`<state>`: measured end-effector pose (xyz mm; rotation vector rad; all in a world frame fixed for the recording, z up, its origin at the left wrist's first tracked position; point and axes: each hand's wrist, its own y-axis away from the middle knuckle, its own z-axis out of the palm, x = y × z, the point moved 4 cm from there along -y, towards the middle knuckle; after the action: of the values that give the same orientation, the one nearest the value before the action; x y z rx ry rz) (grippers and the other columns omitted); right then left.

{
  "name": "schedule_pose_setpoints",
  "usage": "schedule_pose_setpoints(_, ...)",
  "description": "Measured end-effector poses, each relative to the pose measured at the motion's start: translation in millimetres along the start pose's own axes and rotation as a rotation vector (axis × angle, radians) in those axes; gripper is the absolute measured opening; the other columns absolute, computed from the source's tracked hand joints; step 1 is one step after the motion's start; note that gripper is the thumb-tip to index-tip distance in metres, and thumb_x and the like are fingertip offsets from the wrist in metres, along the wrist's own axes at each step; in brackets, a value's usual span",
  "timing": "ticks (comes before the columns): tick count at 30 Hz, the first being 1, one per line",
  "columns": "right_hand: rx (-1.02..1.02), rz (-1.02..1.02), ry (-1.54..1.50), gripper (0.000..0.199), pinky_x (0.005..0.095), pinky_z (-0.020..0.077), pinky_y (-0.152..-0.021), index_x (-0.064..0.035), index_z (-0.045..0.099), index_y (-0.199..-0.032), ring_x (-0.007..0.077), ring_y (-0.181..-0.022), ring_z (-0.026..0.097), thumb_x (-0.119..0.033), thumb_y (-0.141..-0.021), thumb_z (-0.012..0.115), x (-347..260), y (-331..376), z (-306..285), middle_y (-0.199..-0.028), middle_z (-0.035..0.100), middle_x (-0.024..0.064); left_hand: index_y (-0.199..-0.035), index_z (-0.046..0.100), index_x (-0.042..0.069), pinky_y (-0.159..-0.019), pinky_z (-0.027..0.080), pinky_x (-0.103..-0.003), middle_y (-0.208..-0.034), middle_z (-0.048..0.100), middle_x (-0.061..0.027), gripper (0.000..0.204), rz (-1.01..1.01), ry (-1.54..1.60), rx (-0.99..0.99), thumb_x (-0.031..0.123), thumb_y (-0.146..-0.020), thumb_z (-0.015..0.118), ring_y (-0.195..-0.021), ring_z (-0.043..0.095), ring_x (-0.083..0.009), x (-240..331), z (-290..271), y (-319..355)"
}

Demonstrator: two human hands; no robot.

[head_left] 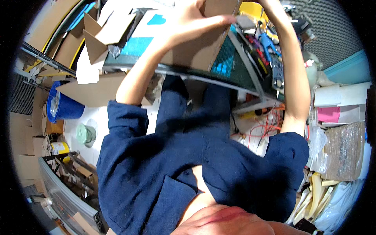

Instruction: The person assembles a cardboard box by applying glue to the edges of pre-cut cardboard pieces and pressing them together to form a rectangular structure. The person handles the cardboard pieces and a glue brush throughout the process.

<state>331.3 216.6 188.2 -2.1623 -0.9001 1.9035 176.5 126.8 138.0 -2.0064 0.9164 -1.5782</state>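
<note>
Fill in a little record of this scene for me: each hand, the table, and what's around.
Left hand: over brown cardboard, thumb outstretched; grip unclear
Right hand: beyond the top edge; its forearm shows
Table: teal mat, showing on both sides of the cardboard
Tools: blue-handled tool among others, right of the cardboard
Left side: blue bin, pale green container

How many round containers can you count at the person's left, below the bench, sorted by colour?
Blue bin: 1
Pale green pot: 1
Yellow-and-white tub: 1
Total: 3
</note>
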Motion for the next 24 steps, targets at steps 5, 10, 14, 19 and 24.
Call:
schedule_pose_setpoints(5, 0.046, 0.066, 0.194, 0.033, 0.0277, 0.0550, -0.062, 0.0017, 0.045, -0.125, 0.0169, -0.072, 0.067, -0.016, -0.098, 0.051, 100.1, 135.8, 8.4, -0.096, 0.065, 0.0141, -0.125, 0.053, -0.001, -0.085, 0.049, -0.030, -0.105, 0.064, -0.0102, 0.056, 0.098, -0.105, -0.028, 0.019, -0.079, 0.076, -0.095, 0.060, -0.0151, 14.7, 14.7, -9.0)
schedule_pose_setpoints(10, 0.060, 0.285, -0.012, 0.045, 0.0262, 0.0567, -0.067, 0.0043, 0.043, -0.135, 0.0160, -0.079, 0.066, -0.009, -0.095, 0.057, 167.6, 227.5, 70.9, -0.099, 0.061, 0.0118, -0.125, 0.053, 0.000, -0.083, 0.050, -0.028, -0.107, 0.065, -0.0093, 0.056, 0.073, 0.053, -0.055, 0.021, -0.079, 0.076, -0.093, 0.061, -0.0148, 1.9, 10.0, -5.7)
schedule_pose_setpoints(14, 0.157, 0.257, 0.113, 0.040, 0.0236, 0.0565, -0.064, 0.0025, 0.050, -0.132, 0.0134, -0.077, 0.065, -0.004, -0.093, 0.058, 159.1, 229.5, 82.5, -0.100, 0.059, 0.0104, -0.124, 0.053, 0.001, -0.082, 0.050, -0.028, -0.106, 0.065, -0.0083, 0.055, 0.174, 0.025, -0.048, 0.021, -0.079, 0.077, -0.092, 0.061, -0.0147, -10.0, 9.1, -10.5)
schedule_pose_setpoints(19, 0.208, 0.213, 0.201, 0.041, 0.0226, 0.0567, -0.064, -0.0017, 0.054, -0.131, 0.0110, -0.075, 0.062, 0.001, -0.090, 0.059, 159.1, 240.9, 88.5, -0.101, 0.055, 0.0075, -0.124, 0.053, 0.001, -0.081, 0.050, -0.028, -0.105, 0.065, -0.0078, 0.055, 0.132, 0.026, -0.060, 0.022, -0.079, 0.077, -0.091, 0.061, -0.0143, -3.9, 8.1, -9.3)
schedule_pose_setpoints(24, 0.226, 0.226, 0.149, 0.042, 0.0236, 0.0563, -0.074, -0.0043, 0.053, -0.133, 0.0137, -0.087, 0.066, 0.001, -0.092, 0.057, 156.1, 245.7, 102.0, -0.105, 0.059, 0.0114, -0.123, 0.054, 0.001, -0.081, 0.050, -0.028, -0.105, 0.065, -0.0073, 0.055, 0.083, 0.035, -0.079, 0.022, -0.079, 0.077, -0.091, 0.061, -0.0139, -2.0, 4.4, -6.9)
